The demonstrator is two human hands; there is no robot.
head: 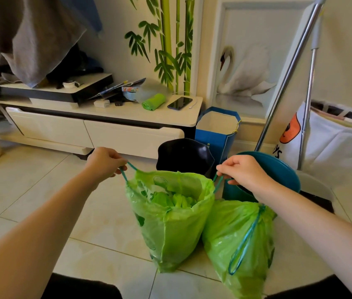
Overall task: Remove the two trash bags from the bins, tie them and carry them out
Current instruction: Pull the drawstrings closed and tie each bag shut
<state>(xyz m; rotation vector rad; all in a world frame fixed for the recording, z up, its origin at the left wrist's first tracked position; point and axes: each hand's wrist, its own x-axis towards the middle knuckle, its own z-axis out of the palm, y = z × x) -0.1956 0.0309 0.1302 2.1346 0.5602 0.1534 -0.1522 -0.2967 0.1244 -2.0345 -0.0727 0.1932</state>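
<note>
Two green trash bags stand on the tiled floor. The open bag [170, 223] is in the middle, its mouth wide and green scraps inside. My left hand [104, 161] pinches its teal drawstring on the left side, and my right hand [243, 170] pinches the drawstring on the right side. The second bag [239, 238] leans to the right of it, its top cinched, with a teal cord loop hanging down its side. Behind the bags are a black bin [184, 155] and a teal bin [278, 171], both without bags.
A low white TV cabinet [97, 130] runs along the wall at the back left, with a phone [179, 102] and a roll of green bags [154, 101] on top. A blue paper bag [216, 137], a mop handle [289, 76] and a white laundry bag [330, 143] stand at the right.
</note>
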